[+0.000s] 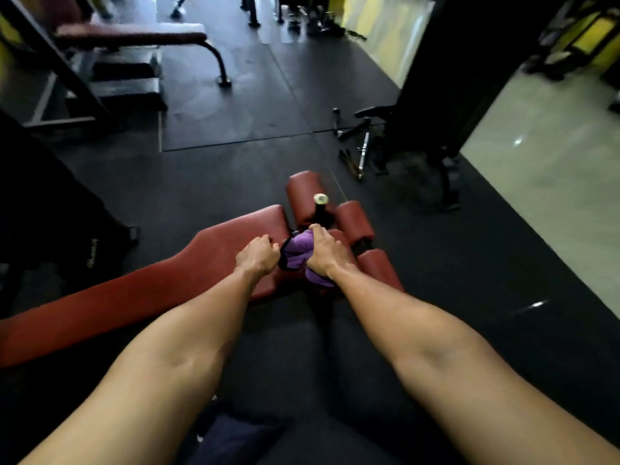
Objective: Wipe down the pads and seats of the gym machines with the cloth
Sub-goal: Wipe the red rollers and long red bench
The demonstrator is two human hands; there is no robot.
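Observation:
A long red padded bench (141, 290) slopes from the lower left toward the centre. At its far end sit several red roller pads (354, 221) around a black post with a pale cap (320, 198). A purple cloth (298, 253) is bunched on the pad beside the bench's end. My right hand (323, 251) grips the cloth and presses it onto that pad. My left hand (256, 255) lies with curled fingers at the bench's far end, just left of the cloth; whether it pinches the cloth's edge is unclear.
Black rubber mats (235, 122) cover the floor. Another red bench on a dark frame (131, 36) stands at the far left. Loose metal handles (355, 146) lie on the floor by a black machine column (432, 78). A pale tiled floor (550, 156) runs along the right.

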